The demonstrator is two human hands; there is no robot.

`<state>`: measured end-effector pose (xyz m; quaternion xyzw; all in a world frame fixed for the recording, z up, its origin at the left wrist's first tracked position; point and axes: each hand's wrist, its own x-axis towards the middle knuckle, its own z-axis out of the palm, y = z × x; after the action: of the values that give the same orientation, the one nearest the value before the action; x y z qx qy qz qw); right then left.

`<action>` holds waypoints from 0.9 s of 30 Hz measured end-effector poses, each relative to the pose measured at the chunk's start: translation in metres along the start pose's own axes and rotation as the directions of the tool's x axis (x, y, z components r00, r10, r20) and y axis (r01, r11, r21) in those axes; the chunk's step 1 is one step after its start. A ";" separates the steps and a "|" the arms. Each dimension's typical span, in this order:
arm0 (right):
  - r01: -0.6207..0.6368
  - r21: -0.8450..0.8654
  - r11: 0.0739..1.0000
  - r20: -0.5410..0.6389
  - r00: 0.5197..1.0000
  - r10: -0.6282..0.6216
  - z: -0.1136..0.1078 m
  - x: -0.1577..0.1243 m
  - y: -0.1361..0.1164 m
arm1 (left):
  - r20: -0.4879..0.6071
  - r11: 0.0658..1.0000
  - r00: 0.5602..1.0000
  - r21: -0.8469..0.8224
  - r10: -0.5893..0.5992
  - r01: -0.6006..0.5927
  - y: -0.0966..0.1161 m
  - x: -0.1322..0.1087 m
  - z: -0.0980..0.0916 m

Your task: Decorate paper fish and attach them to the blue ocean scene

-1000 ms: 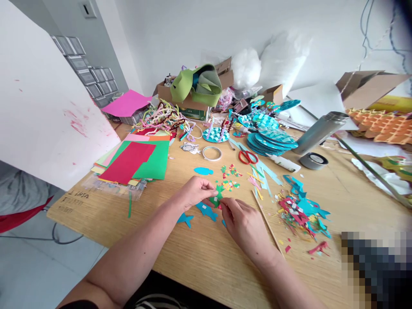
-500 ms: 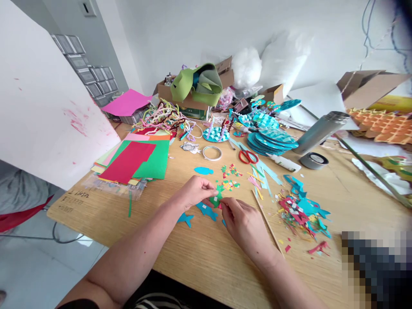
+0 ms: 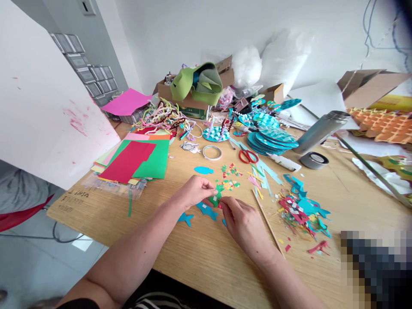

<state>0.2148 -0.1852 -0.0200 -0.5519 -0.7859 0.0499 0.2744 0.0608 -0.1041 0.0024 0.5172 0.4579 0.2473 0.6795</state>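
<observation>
Between my hands is a small green paper cutout (image 3: 216,198) with a white square stuck on it. My left hand (image 3: 200,189) pinches its left side, fingertips closed. My right hand (image 3: 240,216) is pinched at its lower right edge, where a bit of red shows; whether that red is part of the cutout I cannot tell. Just beneath lies a blue paper fish (image 3: 207,211) bearing a white square, and a second blue fish tail (image 3: 186,219) pokes out by my left wrist. Another blue fish shape (image 3: 204,170) lies beyond my hands, beside small coloured paper bits (image 3: 231,184).
A wooden stick (image 3: 268,225) lies right of my right hand. Red-handled scissors (image 3: 248,156), a tape roll (image 3: 212,152) and a steel flask (image 3: 322,132) are farther back. Paper scraps (image 3: 298,210) cover the right side; coloured sheets (image 3: 128,163) are stacked left.
</observation>
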 end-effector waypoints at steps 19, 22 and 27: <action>0.020 -0.008 1.000 0.014 1.000 -0.020 -0.001 -0.001 0.003 | -0.033 0.999 0.999 0.040 -0.012 0.013 0.003 -0.001 0.001; 0.023 -0.004 1.000 0.017 1.000 -0.023 -0.001 0.000 0.002 | -0.032 0.999 0.999 0.041 -0.016 0.017 0.004 -0.001 0.001; 0.036 -0.002 0.999 0.009 0.999 -0.036 -0.003 0.001 0.001 | -0.028 0.999 1.000 0.039 -0.011 0.012 0.003 -0.001 0.001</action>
<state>0.2170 -0.1849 -0.0173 -0.5378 -0.7969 0.0467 0.2711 0.0613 -0.1044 0.0053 0.5241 0.4749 0.2414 0.6645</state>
